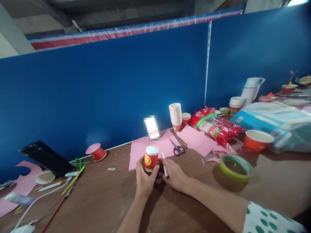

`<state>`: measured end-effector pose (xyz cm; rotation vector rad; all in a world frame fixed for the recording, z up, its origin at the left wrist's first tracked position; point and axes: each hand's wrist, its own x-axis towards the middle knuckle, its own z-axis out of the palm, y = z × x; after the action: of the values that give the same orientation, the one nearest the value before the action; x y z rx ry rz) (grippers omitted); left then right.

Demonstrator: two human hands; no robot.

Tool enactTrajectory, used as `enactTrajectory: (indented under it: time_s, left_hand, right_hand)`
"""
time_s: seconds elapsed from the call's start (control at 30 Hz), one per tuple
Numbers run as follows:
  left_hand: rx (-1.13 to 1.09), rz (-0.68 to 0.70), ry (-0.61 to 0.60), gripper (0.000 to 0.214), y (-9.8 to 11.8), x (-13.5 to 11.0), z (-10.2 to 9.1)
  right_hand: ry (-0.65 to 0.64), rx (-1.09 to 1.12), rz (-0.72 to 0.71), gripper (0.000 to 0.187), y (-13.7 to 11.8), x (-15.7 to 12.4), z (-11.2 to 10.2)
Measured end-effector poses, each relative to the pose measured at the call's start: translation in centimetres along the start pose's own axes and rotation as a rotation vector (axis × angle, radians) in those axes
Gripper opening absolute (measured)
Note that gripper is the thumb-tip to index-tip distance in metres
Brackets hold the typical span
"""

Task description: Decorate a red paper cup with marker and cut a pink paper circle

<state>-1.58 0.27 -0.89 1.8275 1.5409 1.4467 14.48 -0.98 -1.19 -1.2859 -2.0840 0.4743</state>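
Observation:
My left hand [143, 178] is wrapped round a small red paper cup [151, 160] with a gold print and a white top end. Close beside it, my right hand [175, 173] holds a white marker pen [165, 166], its tip pointing up and away. Whether the right fingers also touch the cup is hard to see. Just beyond my hands lie pink paper sheets [138, 153] and dark-handled scissors [178, 149]. To the left stands another red cup [98, 153] with a pink paper disc [93, 148] on top.
A roll of yellow-green tape [235, 176], a red paper cup [258, 141] and red plastic packets [213, 126] lie to the right. A stack of cups [176, 116] stands near the blue partition [109, 90]. On the left are a black cylinder [46, 158] and several pens.

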Motion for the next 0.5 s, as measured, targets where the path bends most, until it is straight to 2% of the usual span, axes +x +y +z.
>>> enactTrajectory:
  time_s: [0.13, 0.37, 0.5]
  left_hand:
    - [-0.094, -0.166, -0.032, 0.054, -0.03, 0.21, -0.1]
    - [-0.773, -0.376, -0.063, 0.043, -0.18, 0.29, 0.01]
    - [-0.936, -0.478, -0.06, 0.035, 0.26, 0.45, -0.25]
  right_hand:
    - [0.008, 0.024, -0.023, 0.053, -0.13, -0.06, -0.14]
    - [0.029, 0.023, 0.005, 0.055, -0.19, -0.14, -0.02]
    - [0.022, 0.025, 0.012, 0.056, -0.11, -0.1, -0.01]
